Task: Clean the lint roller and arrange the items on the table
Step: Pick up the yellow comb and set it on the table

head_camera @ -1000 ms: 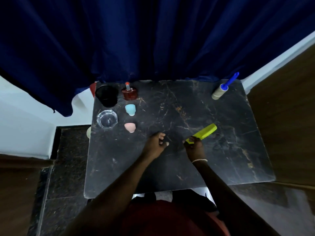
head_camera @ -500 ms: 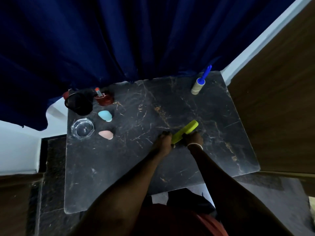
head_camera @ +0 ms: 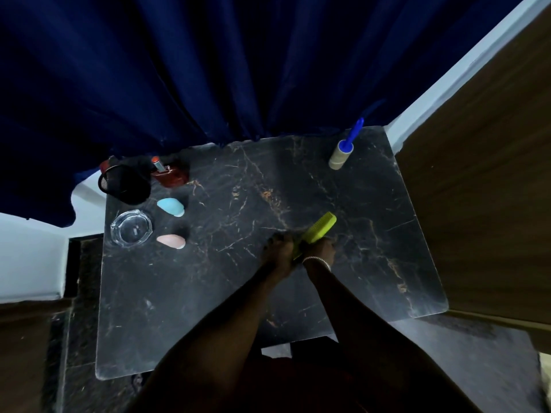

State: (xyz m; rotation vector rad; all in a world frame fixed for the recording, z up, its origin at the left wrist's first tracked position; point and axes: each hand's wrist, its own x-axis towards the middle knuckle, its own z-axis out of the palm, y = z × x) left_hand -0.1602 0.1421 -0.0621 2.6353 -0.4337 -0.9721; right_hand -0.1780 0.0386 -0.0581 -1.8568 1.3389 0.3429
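Both my left hand [head_camera: 278, 251] and right hand [head_camera: 320, 248] pinch the light, stiff yellow-green plastic comb [head_camera: 317, 231] low; teeth point toward one o'clock.

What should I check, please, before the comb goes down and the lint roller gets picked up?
1. Green comb held by both the left hand and right hand: ok.
2. Lint roller standing apart at the far right corner: ok.
3. Marble table bare between comb and roller: ok.
4. Roller sheet dirty: cannot tell.
5. Blue sponge and pink sponge lying apart: ok.
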